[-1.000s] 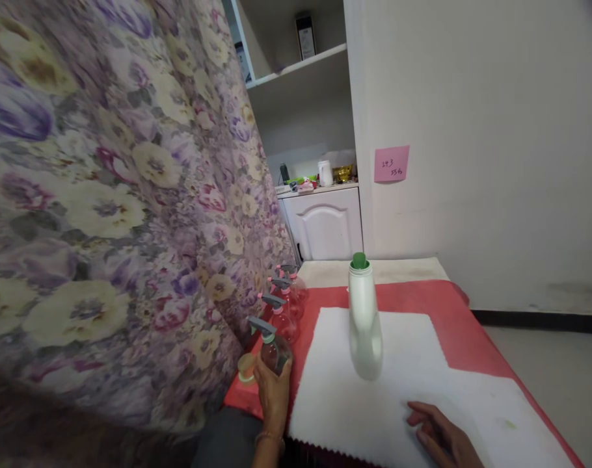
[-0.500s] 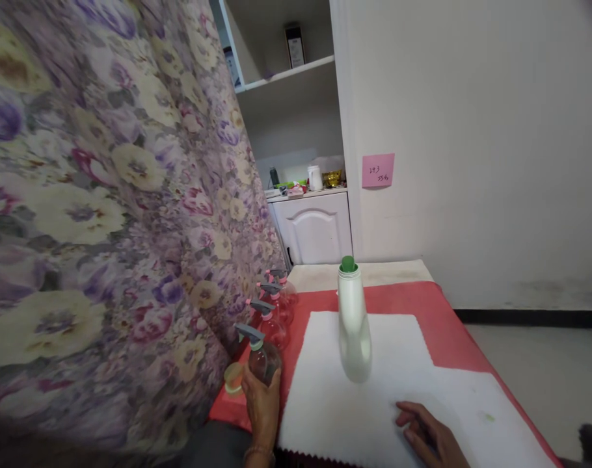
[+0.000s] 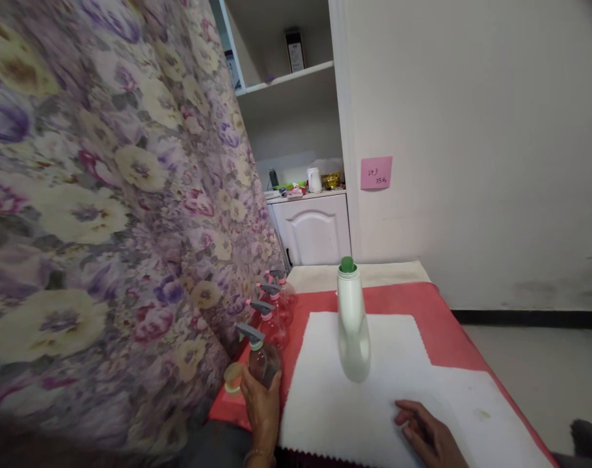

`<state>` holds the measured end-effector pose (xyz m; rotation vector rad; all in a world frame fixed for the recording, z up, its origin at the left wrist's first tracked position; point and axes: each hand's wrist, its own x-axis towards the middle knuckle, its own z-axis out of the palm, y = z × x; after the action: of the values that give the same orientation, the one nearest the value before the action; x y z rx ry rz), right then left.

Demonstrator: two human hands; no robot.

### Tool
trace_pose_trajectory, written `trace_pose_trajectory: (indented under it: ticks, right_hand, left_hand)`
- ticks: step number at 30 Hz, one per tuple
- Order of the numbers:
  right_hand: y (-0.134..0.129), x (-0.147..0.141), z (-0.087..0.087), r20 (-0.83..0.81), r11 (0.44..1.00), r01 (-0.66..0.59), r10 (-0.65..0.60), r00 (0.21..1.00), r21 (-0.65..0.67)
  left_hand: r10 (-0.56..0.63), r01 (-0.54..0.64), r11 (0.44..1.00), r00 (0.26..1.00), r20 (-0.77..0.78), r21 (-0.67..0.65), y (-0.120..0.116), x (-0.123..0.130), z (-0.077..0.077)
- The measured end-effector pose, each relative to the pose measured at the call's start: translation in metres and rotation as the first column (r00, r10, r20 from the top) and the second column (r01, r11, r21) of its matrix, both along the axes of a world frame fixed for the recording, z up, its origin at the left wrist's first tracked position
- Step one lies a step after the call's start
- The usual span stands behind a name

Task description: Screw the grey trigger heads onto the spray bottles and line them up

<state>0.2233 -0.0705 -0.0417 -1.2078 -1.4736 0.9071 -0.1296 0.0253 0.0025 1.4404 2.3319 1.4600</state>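
My left hand (image 3: 261,402) is wrapped round the lower part of a clear spray bottle (image 3: 264,361) with a grey trigger head and green collar, upright at the table's left side. Behind it stands a row of similar spray bottles (image 3: 273,329) with pink collars. A round yellowish lid (image 3: 233,377) lies left of my left hand. My right hand (image 3: 425,432) hovers over or rests on the white cloth (image 3: 325,409), fingers loosely curled and apart, holding nothing visible. Between and beyond my hands stands a tall pale green bottle (image 3: 353,325) with a green spout and no cap on.
A red cloth (image 3: 408,296) lies beneath the white one. A floral curtain (image 3: 130,227) hangs close along the left. Behind the table are a white cupboard (image 3: 318,231) with shelves and a wall bearing a pink note (image 3: 376,173). Something dark shows at the lower right.
The view has shifted very slightly. Both hands and the bottles keep the same places on the table.
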Motion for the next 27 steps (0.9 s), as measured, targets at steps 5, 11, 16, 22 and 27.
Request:
trace_pose_trajectory:
  ticks: [5, 11, 16, 22, 27]
  right_hand:
    - [0.000, 0.003, 0.003, 0.039, 1.000, -0.023, 0.024, 0.999, -0.022]
    - [-0.001, -0.003, 0.008, 0.010, 0.998, 0.054, -0.054, 0.998, -0.027]
    - [0.002, -0.006, 0.008, 0.043, 0.995, 0.086, -0.084, 0.996, -0.041]
    - [0.001, -0.009, 0.007, 0.098, 0.997, 0.077, -0.074, 0.992, -0.024]
    - [0.003, -0.013, 0.007, 0.146, 0.995, 0.093, -0.088, 0.985, -0.026]
  left_hand:
    - [-0.039, 0.039, 0.999, 0.999, -0.010, 0.015, -0.011, 0.005, -0.004]
    - [-0.089, 0.093, 0.993, 0.995, -0.054, 0.077, -0.041, 0.026, -0.009]
    - [-0.369, 0.371, 0.929, 0.920, -0.132, -0.013, -0.058, 0.060, -0.034]
    - [-0.552, 0.552, 0.826, 0.753, -0.358, -0.113, -0.058, 0.066, -0.081]
    - [-0.515, 0.572, 0.815, 0.644, -0.566, -0.090, -0.048, 0.055, -0.095]
